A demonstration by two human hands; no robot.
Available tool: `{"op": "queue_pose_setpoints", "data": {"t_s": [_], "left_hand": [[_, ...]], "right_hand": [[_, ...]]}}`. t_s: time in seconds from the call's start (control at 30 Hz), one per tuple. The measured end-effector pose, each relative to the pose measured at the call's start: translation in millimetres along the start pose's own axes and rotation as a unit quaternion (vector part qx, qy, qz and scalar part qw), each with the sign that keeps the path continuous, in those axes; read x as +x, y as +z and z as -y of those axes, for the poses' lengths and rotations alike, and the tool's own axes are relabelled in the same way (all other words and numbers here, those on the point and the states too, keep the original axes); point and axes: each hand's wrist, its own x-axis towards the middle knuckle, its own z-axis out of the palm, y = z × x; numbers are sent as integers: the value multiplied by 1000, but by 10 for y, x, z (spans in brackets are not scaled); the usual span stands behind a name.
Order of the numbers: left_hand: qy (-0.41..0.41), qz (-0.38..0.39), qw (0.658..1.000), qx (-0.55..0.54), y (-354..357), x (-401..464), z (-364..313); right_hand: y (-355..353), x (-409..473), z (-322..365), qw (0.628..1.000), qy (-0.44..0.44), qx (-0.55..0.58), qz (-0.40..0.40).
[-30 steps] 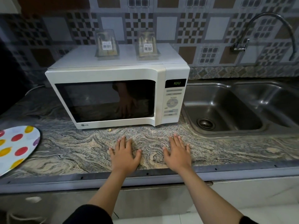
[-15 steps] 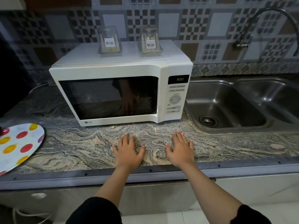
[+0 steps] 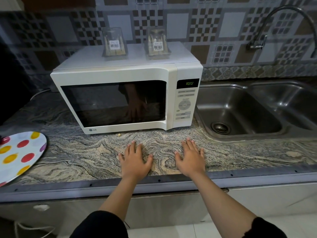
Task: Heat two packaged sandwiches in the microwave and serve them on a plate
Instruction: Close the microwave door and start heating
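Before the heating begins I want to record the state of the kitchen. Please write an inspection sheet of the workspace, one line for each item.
Surface: veined stone counter, a small crumb in front of the microwave.
Job's things: white microwave, door closed, display lit; two packaged sandwiches upright on its top, apart; dotted plate at the left edge of the counter, partly out of view.
Clutter: nothing seen.
Hands: left hand and right hand flat on the counter, fingers straight, holding nothing.
Cables: white cable behind the microwave; another near the floor.
Surroundings: double steel sink, tap, patterned wall tiles.
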Motion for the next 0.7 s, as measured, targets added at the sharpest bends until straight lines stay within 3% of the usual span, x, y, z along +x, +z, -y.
{"op": "queue_pose_setpoints", "data": {"t_s": [0.7], "left_hand": [[0,0,1000,8,14,-11,8]], "right_hand": [[-10,-10,1,1000,4,14,-4]]}}
